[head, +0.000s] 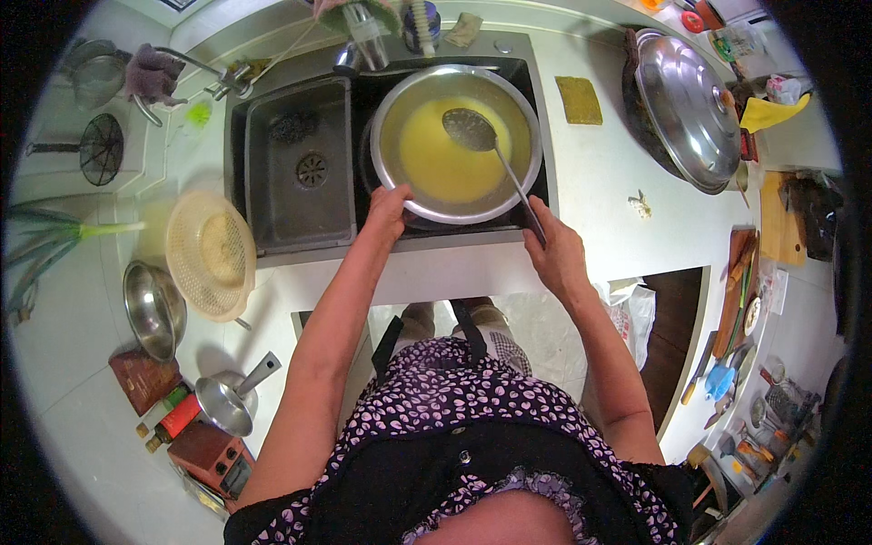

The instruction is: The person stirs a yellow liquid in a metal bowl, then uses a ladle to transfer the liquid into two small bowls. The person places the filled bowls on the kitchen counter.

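Note:
A wide stainless steel basin (458, 76) sits over the right bowl of the double sink, holding a yellow liquid (436, 160). My left hand (392, 210) grips the basin's near left rim, its thumb over the edge. In my right hand (557, 235) is the handle of a metal ladle (470, 129), which slants across the near right rim. The ladle's round head is over the yellow liquid; whether it dips below the surface I cannot tell. My right fingers are close to the basin's outer wall.
Left of the basin is the dark left sink bowl (300, 204) with its drain. A cream plastic colander (180, 238), a steel bowl (155, 310) and a small saucepan (223, 405) stand along the left counter. A lidded wok (688, 109) and a yellow-green scouring pad (579, 100) lie rightward.

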`<state>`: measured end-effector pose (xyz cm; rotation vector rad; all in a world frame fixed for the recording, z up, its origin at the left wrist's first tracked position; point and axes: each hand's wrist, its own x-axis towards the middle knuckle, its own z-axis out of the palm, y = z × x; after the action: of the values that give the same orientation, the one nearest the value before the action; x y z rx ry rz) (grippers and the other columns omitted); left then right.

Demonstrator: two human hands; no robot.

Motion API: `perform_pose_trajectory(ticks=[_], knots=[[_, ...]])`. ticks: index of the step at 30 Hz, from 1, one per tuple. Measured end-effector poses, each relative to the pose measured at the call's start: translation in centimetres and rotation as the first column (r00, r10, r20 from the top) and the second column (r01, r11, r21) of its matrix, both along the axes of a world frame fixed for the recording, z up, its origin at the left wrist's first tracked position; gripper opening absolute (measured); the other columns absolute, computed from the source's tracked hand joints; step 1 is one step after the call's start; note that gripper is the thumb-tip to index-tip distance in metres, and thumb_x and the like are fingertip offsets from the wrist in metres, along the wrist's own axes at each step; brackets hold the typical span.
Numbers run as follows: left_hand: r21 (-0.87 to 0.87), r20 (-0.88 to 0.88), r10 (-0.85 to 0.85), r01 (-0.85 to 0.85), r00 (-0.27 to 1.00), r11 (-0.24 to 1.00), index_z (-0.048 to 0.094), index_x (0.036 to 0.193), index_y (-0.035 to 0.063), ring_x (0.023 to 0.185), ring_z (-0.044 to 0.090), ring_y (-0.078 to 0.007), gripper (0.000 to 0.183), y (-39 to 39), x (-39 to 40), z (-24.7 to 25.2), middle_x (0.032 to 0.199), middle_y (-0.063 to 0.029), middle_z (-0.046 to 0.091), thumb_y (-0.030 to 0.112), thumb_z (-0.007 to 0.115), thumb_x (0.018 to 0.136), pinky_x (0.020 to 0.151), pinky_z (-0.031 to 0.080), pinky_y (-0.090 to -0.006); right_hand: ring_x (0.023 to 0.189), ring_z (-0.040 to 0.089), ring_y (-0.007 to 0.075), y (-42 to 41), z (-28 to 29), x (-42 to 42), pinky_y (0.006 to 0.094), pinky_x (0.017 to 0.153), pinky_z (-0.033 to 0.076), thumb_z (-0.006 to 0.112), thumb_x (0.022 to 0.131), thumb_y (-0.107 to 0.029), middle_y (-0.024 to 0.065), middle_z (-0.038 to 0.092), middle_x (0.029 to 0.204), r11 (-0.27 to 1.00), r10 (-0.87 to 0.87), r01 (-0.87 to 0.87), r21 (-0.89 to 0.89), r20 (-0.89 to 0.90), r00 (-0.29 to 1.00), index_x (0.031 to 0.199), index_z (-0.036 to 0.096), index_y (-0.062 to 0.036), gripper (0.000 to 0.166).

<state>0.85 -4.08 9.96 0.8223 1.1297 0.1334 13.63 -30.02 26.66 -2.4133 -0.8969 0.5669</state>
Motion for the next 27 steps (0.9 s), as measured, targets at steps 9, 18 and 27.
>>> perform_pose_trajectory(ticks=[9, 18, 27], knots=[[0.015, 0.001, 0.059, -0.059, 0.998, 0.998, 0.055, 0.109, -0.0035, 0.080, 0.063, -0.0238, 0.038, -1.8, -0.8, 5.9, 0.096, -0.0119, 0.062, 0.006, 0.061, 0.073, 0.061, 0.054, -0.0373, 0.090, 0.067, 0.0367, -1.1, 0.6, -0.6, 0.0428, 0.080, 0.053, 0.063, 0.086, -0.011, 0.0215, 0.067, 0.104, 0.993, -0.002, 0.002, 0.122, 0.006, 1.000, 0.137, 0.048, -0.0113, 0.053], [-0.029, 0.047, 0.231, -0.230, 0.972, 0.973, 0.053, 0.104, -0.0064, 0.078, 0.061, -0.0234, 0.030, -4.6, -4.1, 9.0, 0.091, -0.0109, 0.059, 0.004, 0.059, 0.076, 0.065, 0.056, -0.0389, 0.068, 0.055, 0.0121, -1.6, 3.4, 0.4, 0.0284, 0.066, 0.048, 0.063, 0.089, -0.012, 0.0070, 0.063, 0.081, 0.996, 0.006, 0.015, 0.083, -0.247, 0.969, 0.135, 0.051, -0.0066, 0.048], [0.009, 0.071, 0.491, -0.493, 0.868, 0.870, 0.055, 0.097, -0.0072, 0.078, 0.062, -0.0229, 0.024, -8.9, -9.2, 10.4, 0.090, -0.0122, 0.058, 0.003, 0.058, 0.076, 0.067, 0.057, -0.0381, 0.074, 0.057, 0.0128, -1.2, 4.0, 2.6, 0.0278, 0.072, 0.049, 0.064, 0.089, -0.011, 0.0080, 0.065, 0.088, 0.941, 0.311, -0.244, 0.234, -0.314, 0.897, 0.135, 0.050, -0.0053, 0.049]])
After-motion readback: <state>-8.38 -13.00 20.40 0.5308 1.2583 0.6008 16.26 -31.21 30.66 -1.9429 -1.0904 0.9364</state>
